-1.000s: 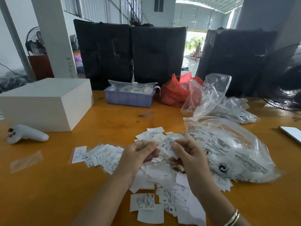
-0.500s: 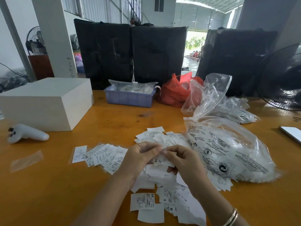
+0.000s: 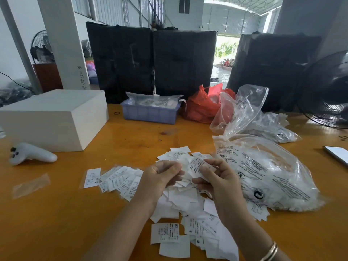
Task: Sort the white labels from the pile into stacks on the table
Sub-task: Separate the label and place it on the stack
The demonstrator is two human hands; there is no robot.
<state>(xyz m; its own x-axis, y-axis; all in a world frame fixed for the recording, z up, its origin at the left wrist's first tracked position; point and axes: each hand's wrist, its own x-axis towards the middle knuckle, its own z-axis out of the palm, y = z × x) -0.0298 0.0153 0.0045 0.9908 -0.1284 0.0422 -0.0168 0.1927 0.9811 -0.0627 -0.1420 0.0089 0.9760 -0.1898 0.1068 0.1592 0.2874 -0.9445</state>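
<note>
Out at nine o'clock on the tabletop (image 3: 56,223), the fanned stack of sorted labels (image 3: 116,180) lies flat. My left hand (image 3: 160,178) curls its fingers around a few labels over the loose pile (image 3: 188,204). My right hand (image 3: 218,178) pinches one label (image 3: 195,166) marked SX between thumb and fingertips. At three o'clock, touching the pile, sits the clear printed bag (image 3: 263,172).

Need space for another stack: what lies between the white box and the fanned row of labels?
Head view: only bare table between the white box and the fanned labels.
</note>
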